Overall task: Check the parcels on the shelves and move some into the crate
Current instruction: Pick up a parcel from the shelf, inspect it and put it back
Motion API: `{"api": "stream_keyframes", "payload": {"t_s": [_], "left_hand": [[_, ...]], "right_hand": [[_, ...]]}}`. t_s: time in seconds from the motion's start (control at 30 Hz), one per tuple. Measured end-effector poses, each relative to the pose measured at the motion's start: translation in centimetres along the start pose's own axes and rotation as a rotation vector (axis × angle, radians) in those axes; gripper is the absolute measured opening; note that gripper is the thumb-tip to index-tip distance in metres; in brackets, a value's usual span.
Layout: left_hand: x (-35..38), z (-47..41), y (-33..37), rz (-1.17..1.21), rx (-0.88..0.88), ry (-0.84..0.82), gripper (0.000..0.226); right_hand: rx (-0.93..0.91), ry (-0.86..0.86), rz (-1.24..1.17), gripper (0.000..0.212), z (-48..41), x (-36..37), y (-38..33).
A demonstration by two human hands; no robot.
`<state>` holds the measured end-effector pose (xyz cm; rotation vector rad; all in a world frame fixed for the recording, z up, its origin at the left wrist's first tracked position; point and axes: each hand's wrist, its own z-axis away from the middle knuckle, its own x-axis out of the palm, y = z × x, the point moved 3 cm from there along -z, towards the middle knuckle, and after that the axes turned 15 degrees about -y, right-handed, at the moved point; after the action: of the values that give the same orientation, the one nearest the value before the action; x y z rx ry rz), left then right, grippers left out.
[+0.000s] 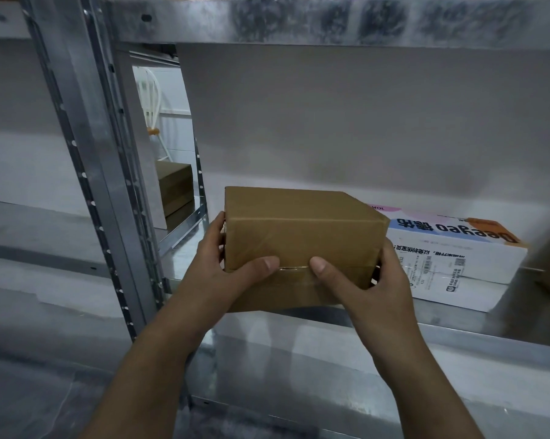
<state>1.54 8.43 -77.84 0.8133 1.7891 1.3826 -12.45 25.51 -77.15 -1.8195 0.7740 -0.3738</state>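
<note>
The brown parcel (299, 236) is gripped at both ends by the left hand (226, 274) and right hand (368, 280) at the shelf (457, 337) front, so it probably just needs to be lifted clear for checking.

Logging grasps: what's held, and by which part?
The brown cardboard box, by its two ends: left hand on the left end, right hand on the right, thumbs in front.

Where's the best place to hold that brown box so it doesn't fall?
Probably by its two short ends, coming in from both sides. The brown box looks too wide for one hand, with smooth taped faces. Here the left hand and right hand clasp the ends, thumbs on the front.
</note>
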Motion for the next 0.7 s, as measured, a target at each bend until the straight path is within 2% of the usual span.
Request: {"api": "stream_keyframes", "payload": {"t_s": [0.1, 0.23, 0.4, 0.43, 0.53, 0.63, 0.7], "left_hand": [[0.2, 0.2, 0.5, -0.032, 0.002, 0.043, 0.13], [0.3, 0.1, 0.8, -0.059, 0.011, 0.061, 0.127], [0.1, 0.1, 0.7, -0.046, 0.003, 0.054, 0.122], [0.0, -0.3, 0.8, 0.008, -0.007, 0.066, 0.117], [-1.4, -0.4, 1.0, 0.299, 0.036, 0.157, 0.081], [-1.7, 0.1, 0.9, 0.273, 0.085, 0.157, 0.087], [-1.9, 0.8, 0.5, 0.248, 0.106, 0.129, 0.082]], "right_hand": [[0.003, 0.02, 0.006, 0.073, 0.0, -0.2, 0.0], [0.01, 0.039, 0.014, 0.088, 0.1, -0.2, 0.4], [0.019, 0.043, 0.007, 0.087, 0.0, 0.0, 0.5], [0.018, 0.056, -0.007, 0.085, 0.0, 0.0, 0.6], [0.015, 0.106, -0.092, 0.081, -0.1, -0.2, 0.9], [0.027, 0.136, -0.108, 0.079, -0.2, -0.3, 1.0], [0.034, 0.14, -0.08, 0.073, -0.1, -0.1, 1.1]]}}
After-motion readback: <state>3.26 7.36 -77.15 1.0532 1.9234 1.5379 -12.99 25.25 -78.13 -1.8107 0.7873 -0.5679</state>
